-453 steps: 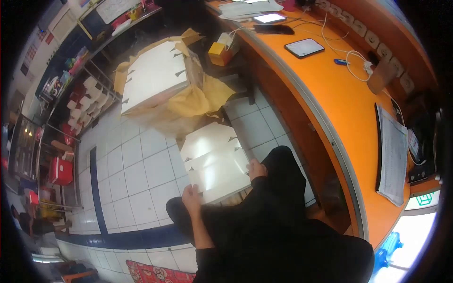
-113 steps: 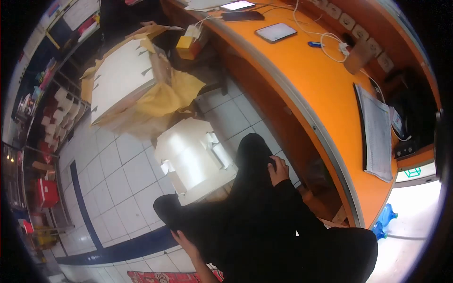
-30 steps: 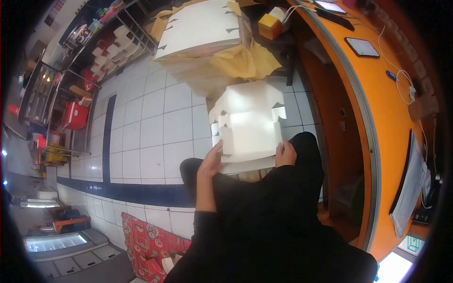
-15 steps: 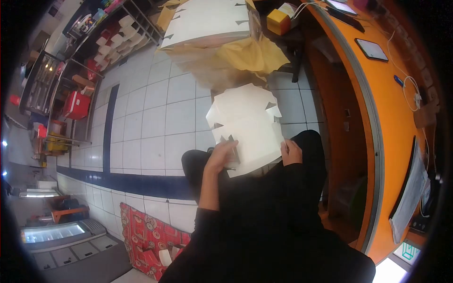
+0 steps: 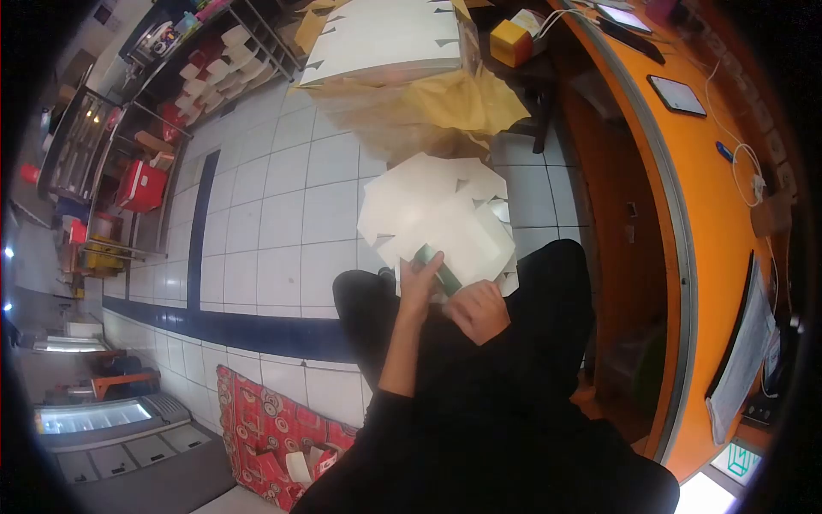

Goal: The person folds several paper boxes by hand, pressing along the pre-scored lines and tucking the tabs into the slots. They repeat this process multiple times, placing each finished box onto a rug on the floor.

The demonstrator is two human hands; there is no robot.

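Observation:
A white die-cut cardboard box blank with notched flaps lies across my lap. Its near side is folded up, and a narrow green strip shows by the fold. My left hand grips the left part of that fold, thumb on top of the card. Close beside it, my right hand is curled against the near edge, its fingers pressed together on the card. The undersides of both hands are hidden.
Ahead stands a stack of flat white box blanks in torn brown wrapping paper. An orange counter runs along my right, with a phone on it. Metal shelving lines the left; a red patterned cloth is at lower left.
My right hand has moved left from the blank's right edge to its near edge, beside my left hand. The blank has turned and its near side is now folded over.

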